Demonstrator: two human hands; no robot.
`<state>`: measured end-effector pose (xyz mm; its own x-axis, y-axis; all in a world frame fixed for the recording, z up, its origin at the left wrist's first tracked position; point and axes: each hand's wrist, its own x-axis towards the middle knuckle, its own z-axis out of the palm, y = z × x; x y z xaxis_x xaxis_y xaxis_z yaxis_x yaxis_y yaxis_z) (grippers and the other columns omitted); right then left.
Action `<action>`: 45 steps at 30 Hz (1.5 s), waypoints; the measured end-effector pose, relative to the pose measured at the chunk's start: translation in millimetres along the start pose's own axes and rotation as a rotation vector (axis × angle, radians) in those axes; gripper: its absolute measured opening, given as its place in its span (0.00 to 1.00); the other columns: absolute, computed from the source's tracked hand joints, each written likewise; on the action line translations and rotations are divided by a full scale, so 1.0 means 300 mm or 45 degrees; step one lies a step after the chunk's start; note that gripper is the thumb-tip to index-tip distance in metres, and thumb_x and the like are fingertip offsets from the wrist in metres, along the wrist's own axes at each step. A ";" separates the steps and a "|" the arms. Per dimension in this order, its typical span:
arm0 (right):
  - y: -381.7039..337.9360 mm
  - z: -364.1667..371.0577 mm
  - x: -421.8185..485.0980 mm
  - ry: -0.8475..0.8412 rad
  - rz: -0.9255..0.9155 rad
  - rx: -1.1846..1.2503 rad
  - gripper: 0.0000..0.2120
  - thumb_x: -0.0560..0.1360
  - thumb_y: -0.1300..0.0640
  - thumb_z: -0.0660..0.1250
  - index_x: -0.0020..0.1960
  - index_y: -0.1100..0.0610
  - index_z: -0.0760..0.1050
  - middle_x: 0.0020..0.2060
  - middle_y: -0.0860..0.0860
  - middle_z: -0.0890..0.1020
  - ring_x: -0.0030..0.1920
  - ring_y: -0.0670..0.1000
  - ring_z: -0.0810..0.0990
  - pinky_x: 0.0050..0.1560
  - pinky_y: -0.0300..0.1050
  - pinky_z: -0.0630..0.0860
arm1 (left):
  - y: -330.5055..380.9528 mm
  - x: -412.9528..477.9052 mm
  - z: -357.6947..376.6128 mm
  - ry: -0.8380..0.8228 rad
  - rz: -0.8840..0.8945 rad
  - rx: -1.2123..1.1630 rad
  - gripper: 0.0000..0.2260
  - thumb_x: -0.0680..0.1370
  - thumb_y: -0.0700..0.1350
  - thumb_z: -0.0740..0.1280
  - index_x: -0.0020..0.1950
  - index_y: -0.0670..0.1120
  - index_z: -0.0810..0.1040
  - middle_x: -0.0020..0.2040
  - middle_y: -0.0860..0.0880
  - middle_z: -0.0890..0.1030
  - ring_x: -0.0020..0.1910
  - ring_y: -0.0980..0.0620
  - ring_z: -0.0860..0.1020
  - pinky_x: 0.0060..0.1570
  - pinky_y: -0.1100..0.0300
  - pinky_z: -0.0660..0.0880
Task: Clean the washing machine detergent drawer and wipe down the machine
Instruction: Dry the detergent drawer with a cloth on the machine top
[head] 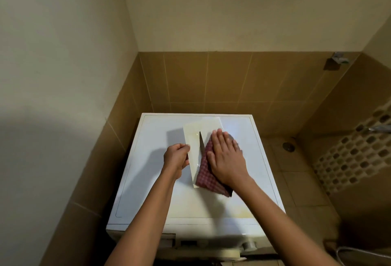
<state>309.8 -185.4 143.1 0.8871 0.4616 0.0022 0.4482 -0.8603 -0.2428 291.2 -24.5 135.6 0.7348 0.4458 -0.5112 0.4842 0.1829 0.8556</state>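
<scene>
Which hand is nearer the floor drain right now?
Right. The right hand presses the checked cloth, on the side toward the floor drain; the left hand grips the white drawer, farther away.

Your detergent drawer (191,138) is a long, pale, yellowed piece lying on the white top of the washing machine (249,130), nearer its back edge, running from the back toward the front. A dark divider stands up along its middle. Your red checked cloth (204,177) lies bunched against its right side, near the front end.
</scene>
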 end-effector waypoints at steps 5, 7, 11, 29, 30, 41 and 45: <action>-0.121 0.072 -0.090 0.093 -0.338 -0.136 0.28 0.77 0.48 0.50 0.73 0.57 0.66 0.71 0.53 0.69 0.71 0.53 0.68 0.69 0.51 0.56 | -0.011 -0.019 -0.052 -0.157 -0.139 -0.142 0.05 0.79 0.41 0.64 0.49 0.45 0.79 0.40 0.48 0.79 0.36 0.53 0.76 0.33 0.64 0.73; -0.151 0.076 -0.050 0.035 -0.411 -0.133 0.27 0.76 0.48 0.50 0.72 0.55 0.68 0.70 0.52 0.70 0.70 0.51 0.69 0.72 0.52 0.59 | -0.020 -0.032 -0.069 -0.191 -0.145 -0.166 0.09 0.81 0.42 0.61 0.51 0.46 0.81 0.44 0.49 0.83 0.41 0.53 0.79 0.36 0.62 0.75; -0.181 0.052 0.065 -0.146 -0.603 -0.099 0.30 0.76 0.46 0.40 0.77 0.52 0.56 0.76 0.52 0.58 0.76 0.52 0.56 0.76 0.52 0.46 | -0.031 -0.036 -0.101 -0.222 -0.194 -0.170 0.10 0.81 0.45 0.61 0.55 0.46 0.81 0.54 0.44 0.83 0.54 0.47 0.81 0.49 0.53 0.78; -0.081 0.003 0.359 0.072 -0.069 -0.131 0.32 0.80 0.38 0.45 0.77 0.56 0.52 0.77 0.56 0.54 0.77 0.54 0.50 0.75 0.52 0.46 | -0.045 -0.062 -0.062 -0.014 -0.104 -0.089 0.04 0.79 0.39 0.64 0.49 0.43 0.78 0.37 0.48 0.80 0.29 0.55 0.75 0.26 0.66 0.74; -0.076 0.007 0.342 0.099 0.005 -0.100 0.33 0.80 0.39 0.45 0.78 0.57 0.51 0.77 0.57 0.53 0.77 0.55 0.50 0.75 0.52 0.46 | -0.042 -0.065 -0.055 0.008 -0.091 -0.086 0.03 0.79 0.39 0.65 0.48 0.43 0.78 0.35 0.48 0.79 0.27 0.56 0.75 0.26 0.66 0.73; -0.069 0.004 0.064 0.189 0.491 0.078 0.28 0.79 0.37 0.49 0.61 0.62 0.65 0.53 0.58 0.78 0.50 0.59 0.79 0.41 0.48 0.72 | -0.070 -0.054 -0.033 0.131 -0.016 0.026 0.06 0.79 0.41 0.64 0.42 0.45 0.76 0.33 0.47 0.73 0.30 0.52 0.69 0.33 0.61 0.71; -0.052 0.015 -0.023 0.162 0.494 0.063 0.27 0.79 0.36 0.48 0.57 0.60 0.65 0.49 0.56 0.79 0.46 0.58 0.80 0.36 0.45 0.68 | -0.076 -0.049 -0.038 0.153 -0.030 -0.031 0.08 0.79 0.41 0.65 0.41 0.47 0.75 0.34 0.47 0.72 0.31 0.52 0.68 0.32 0.61 0.70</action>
<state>296.2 -174.0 142.6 0.9972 0.0716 0.0207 0.0745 -0.9525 -0.2953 263.8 -25.3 124.6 0.6601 0.5428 -0.5192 0.4882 0.2153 0.8458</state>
